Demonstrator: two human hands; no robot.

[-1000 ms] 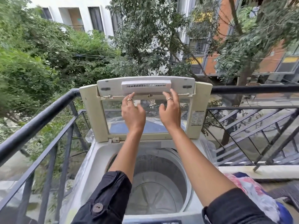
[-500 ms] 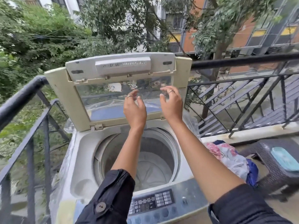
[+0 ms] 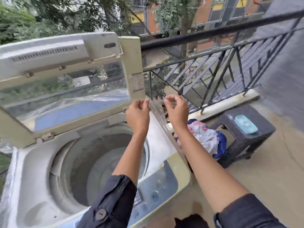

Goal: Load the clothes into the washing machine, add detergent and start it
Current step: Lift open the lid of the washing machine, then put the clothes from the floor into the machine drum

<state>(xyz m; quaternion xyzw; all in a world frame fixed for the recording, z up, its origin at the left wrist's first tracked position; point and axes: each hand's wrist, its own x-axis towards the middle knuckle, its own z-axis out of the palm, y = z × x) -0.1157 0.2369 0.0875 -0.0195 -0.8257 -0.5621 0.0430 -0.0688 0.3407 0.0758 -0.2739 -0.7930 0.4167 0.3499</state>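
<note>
The top-loading washing machine (image 3: 32, 170) stands with its cream lid (image 3: 130, 51) folded upright and its drum (image 3: 102, 162) bare inside. My left hand (image 3: 138, 112) is raised at the lid's lower right corner, fingers loosely curled, possibly brushing the edge. My right hand (image 3: 176, 111) hovers just right of it, off the lid, also loosely curled with nothing in it. A heap of clothes (image 3: 205, 137), pink, white and blue, lies on the floor right of the machine. The control panel (image 3: 158, 186) is along the front edge. No detergent is visible.
A black metal balcony railing (image 3: 213, 32) runs behind and to the left of the machine. A dark wicker stool (image 3: 256, 137) with a teal oblong object (image 3: 246, 126) on it stands right of the clothes. Clear plastic sheeting hangs on the machine's right side.
Both hands have come off the lid's glass and moved right and down to its lower right corner. My view has swung right and downward; the lid stays up.
</note>
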